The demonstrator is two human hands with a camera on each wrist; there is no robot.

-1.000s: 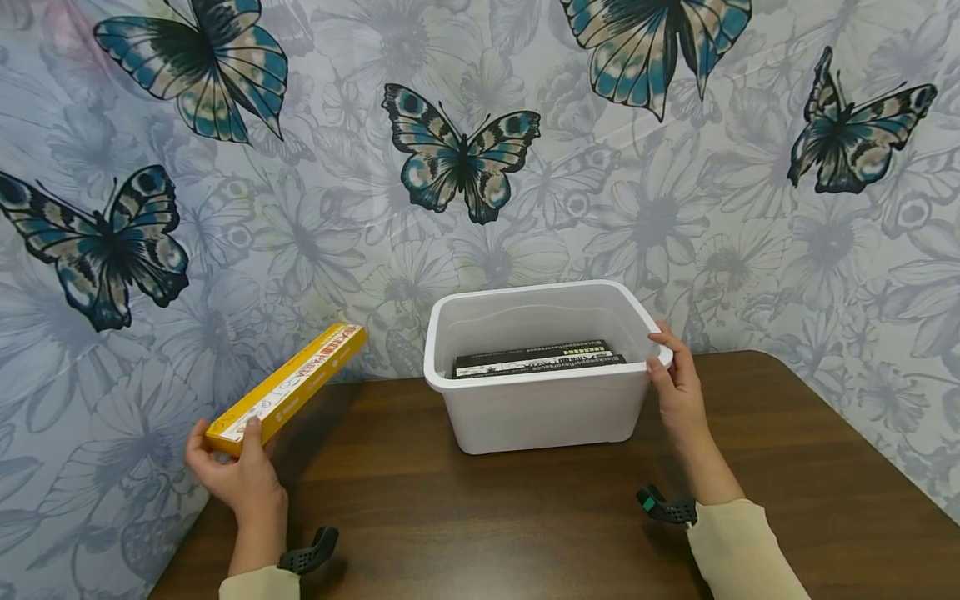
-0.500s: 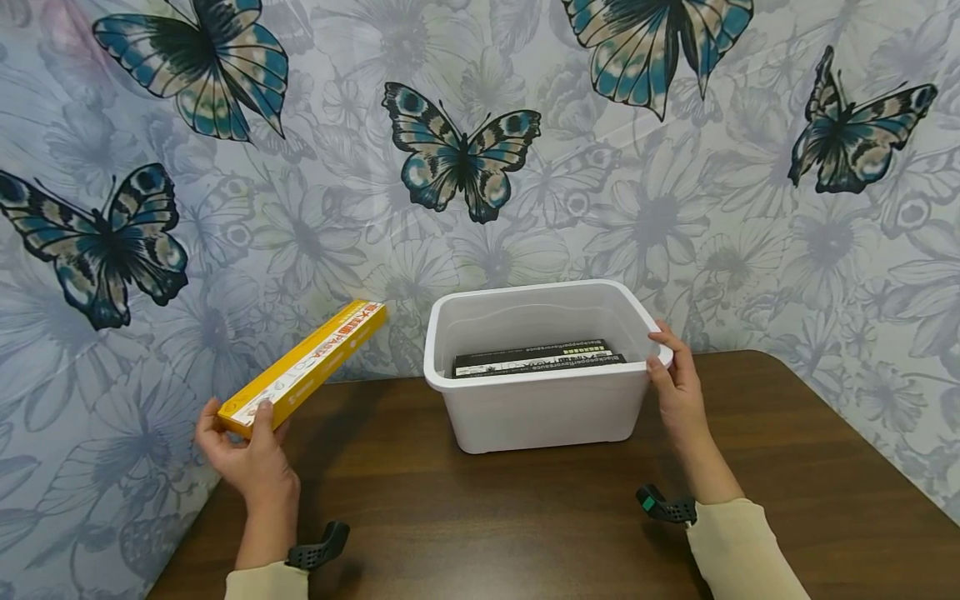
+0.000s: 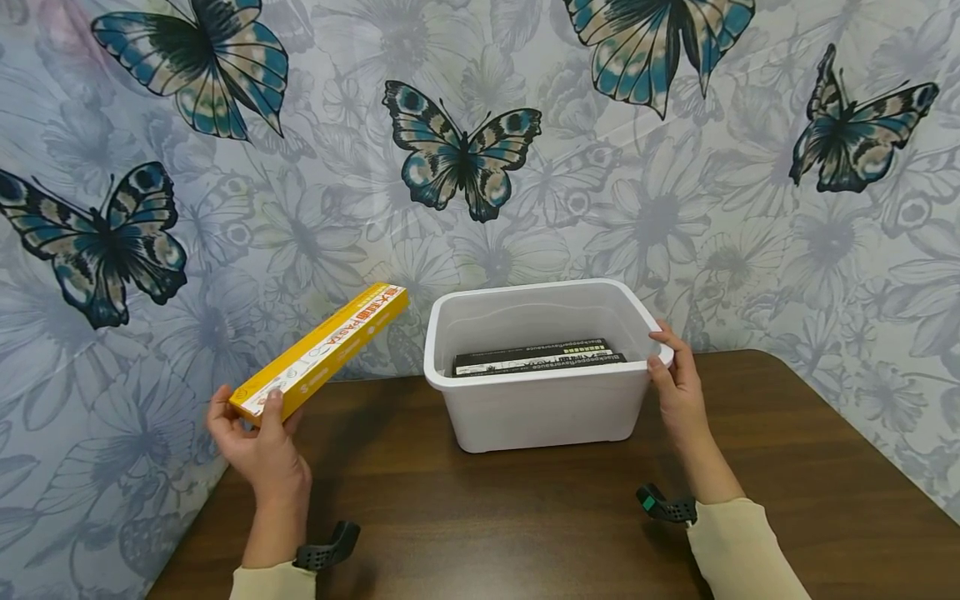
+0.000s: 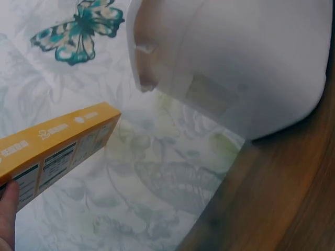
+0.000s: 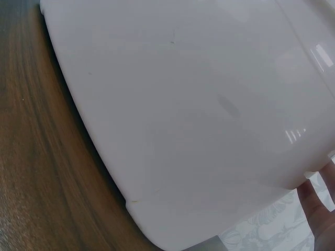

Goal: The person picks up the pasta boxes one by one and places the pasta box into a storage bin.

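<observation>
Gripped at its near end by my left hand (image 3: 262, 450), a long yellow pasta box (image 3: 322, 350) slants up and to the right above the table. Its far end points toward the white plastic bin (image 3: 547, 417), and in the left wrist view the pasta box (image 4: 57, 144) hangs apart from the bin (image 4: 246, 63). My right hand (image 3: 678, 383) pinches the bin's right rim, thumb in front. Inside the bin lie black boxes (image 3: 536, 358) with pale lettering, partly hidden by the front wall. The bin wall (image 5: 183, 115) fills most of the right wrist view.
The brown wooden table (image 3: 510, 525) carries the bin near its back edge. Close behind hangs a wall covering (image 3: 660, 217) printed with butterflies and flowers. Black straps (image 3: 326, 546) circle both wrists.
My left hand has moved the pasta box up and to the right, bringing its far end closer to the bin. My right hand and the bin stay where they were.
</observation>
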